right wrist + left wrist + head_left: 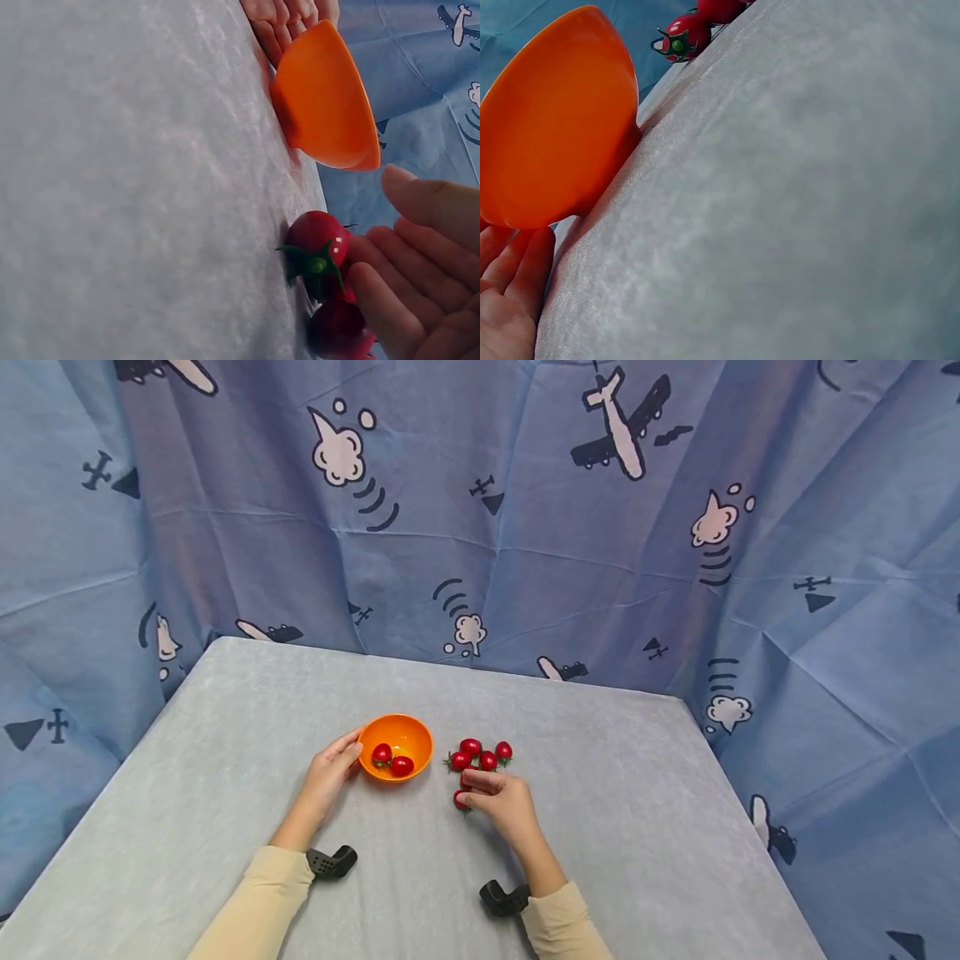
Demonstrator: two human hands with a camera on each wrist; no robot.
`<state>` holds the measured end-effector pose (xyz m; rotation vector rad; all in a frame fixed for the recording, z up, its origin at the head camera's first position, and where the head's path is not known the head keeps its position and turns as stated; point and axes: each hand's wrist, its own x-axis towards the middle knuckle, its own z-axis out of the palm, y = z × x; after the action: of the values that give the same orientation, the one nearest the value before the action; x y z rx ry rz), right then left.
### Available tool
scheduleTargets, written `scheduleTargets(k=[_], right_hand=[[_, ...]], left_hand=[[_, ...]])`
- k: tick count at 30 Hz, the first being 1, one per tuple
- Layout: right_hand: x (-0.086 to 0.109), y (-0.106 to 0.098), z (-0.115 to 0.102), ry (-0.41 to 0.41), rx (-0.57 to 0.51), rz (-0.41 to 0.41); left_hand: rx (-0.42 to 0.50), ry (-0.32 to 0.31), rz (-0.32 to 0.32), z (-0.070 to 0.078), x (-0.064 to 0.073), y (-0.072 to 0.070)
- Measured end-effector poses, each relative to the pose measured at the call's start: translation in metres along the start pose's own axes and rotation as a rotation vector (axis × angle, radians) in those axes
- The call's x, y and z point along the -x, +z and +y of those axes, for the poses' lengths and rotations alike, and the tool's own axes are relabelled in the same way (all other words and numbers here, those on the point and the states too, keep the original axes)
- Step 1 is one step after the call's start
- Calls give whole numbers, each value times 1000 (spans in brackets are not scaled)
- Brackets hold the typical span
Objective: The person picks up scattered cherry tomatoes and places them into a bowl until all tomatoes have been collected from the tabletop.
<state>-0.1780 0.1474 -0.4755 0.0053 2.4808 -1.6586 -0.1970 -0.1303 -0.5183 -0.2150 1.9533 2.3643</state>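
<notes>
The left hand (328, 775) rests its nearly straight fingers against the left side of the bowl (408, 735), which stands upright on the table (637, 827) with 2 tomatoes (402, 766) inside. Right of it, more tomatoes (488, 761) lie bunched on the table, some partly hidden by the right hand (506, 802). That hand's fingers are extended, thumb apart, gripping nothing; whether they touch a tomato, I cannot tell. A patterned curtain (525, 552) hangs behind.
</notes>
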Motion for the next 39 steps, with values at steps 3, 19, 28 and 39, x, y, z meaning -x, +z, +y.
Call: scheduleTargets(k=[3,19,28,39], right_hand=[[1,1,3,2,9,-17],[3,7,12,-51,57,-35],[2,8,13,-55,99,-28],[-1,12,15,-61,135,-2]], left_hand=[[6,-6,1,-1,1,0],[-6,-15,15,0,2,0],[-13,-13,10,1,1,-1],[0,-8,-1,1,0,-1]])
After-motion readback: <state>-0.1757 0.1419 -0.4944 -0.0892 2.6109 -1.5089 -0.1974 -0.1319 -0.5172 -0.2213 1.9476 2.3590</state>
